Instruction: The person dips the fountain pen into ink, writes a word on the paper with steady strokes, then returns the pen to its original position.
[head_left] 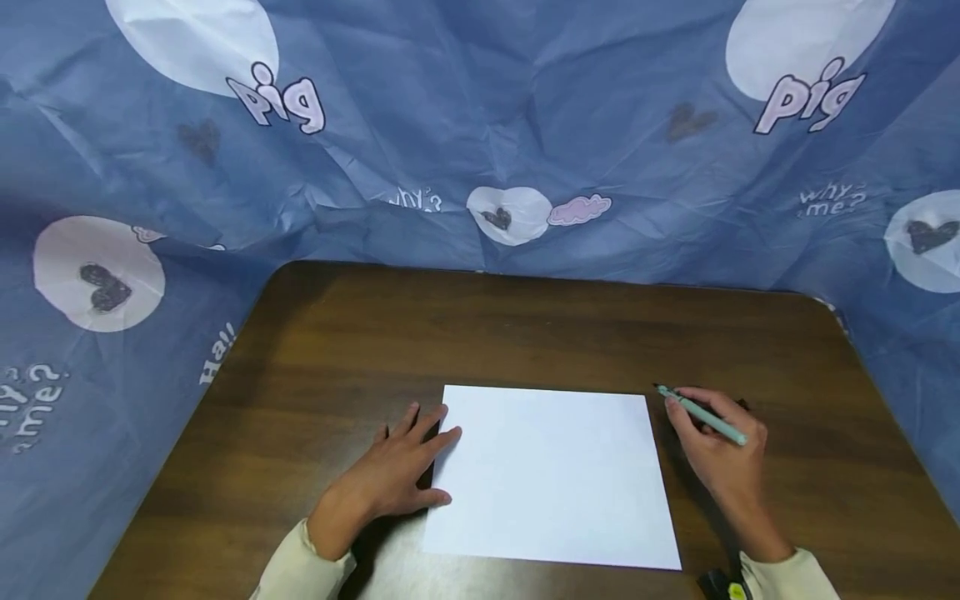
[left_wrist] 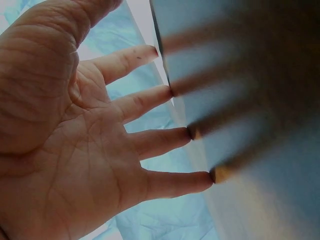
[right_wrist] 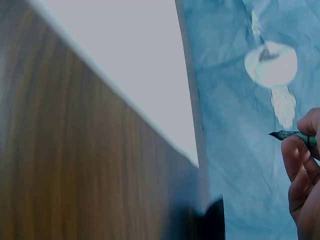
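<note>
A blank white sheet of paper (head_left: pixel 551 479) lies flat on the brown wooden table. My left hand (head_left: pixel 397 471) spreads its fingers at the sheet's left edge, with a few fingertips and the thumb over the paper. From the palm side, the left wrist view shows those fingers (left_wrist: pixel 165 185) nearly straight, their tips against the surface. Beyond the sheet's right edge, my right hand (head_left: pixel 723 446) pinches a mint-green pen (head_left: pixel 712 419) between thumb and fingers. Its dark pointed tip faces up and left in the head view, off the paper. The right wrist view shows the pen (right_wrist: pixel 305 137) partly covered by the fingers.
Bare wood of the table (head_left: pixel 480 325) stretches behind and beside the sheet. A blue printed cloth (head_left: pixel 420 100) hangs along the back and sides. Near the right sleeve is a black device (head_left: pixel 716 583) with a yellow-green spot. Something small and dark (head_left: pixel 742 404) shows behind the right hand.
</note>
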